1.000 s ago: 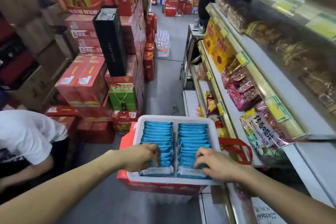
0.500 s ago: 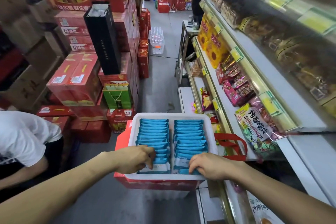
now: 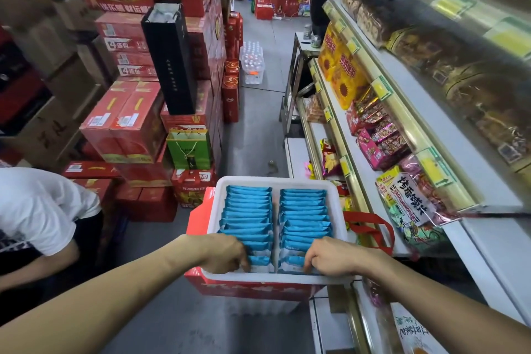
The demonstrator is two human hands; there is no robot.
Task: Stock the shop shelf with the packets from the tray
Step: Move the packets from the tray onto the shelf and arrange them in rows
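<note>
A white tray (image 3: 275, 182) rests on a red carton (image 3: 258, 289) in front of me. It holds two rows of blue packets (image 3: 248, 210) standing on edge. My left hand (image 3: 222, 253) is curled into the near end of the left row, fingers closed around the front packets. My right hand (image 3: 330, 257) reaches into the near end of the right row, fingers tucked over the front packets there. The shop shelf (image 3: 370, 181) runs along the right, with a bare white stretch behind the snack bags.
Snack bags (image 3: 408, 204) and pink packs (image 3: 379, 144) fill the shelf on the right. A red bag handle (image 3: 370, 227) sticks up beside the tray. Red cartons (image 3: 126, 121) stack high on the left. A person in a white shirt (image 3: 37, 210) bends at the far left.
Both hands have slid a little nearer to me along the rows, settling on the frontmost packets. The view shifted slightly; the tray stays put.
</note>
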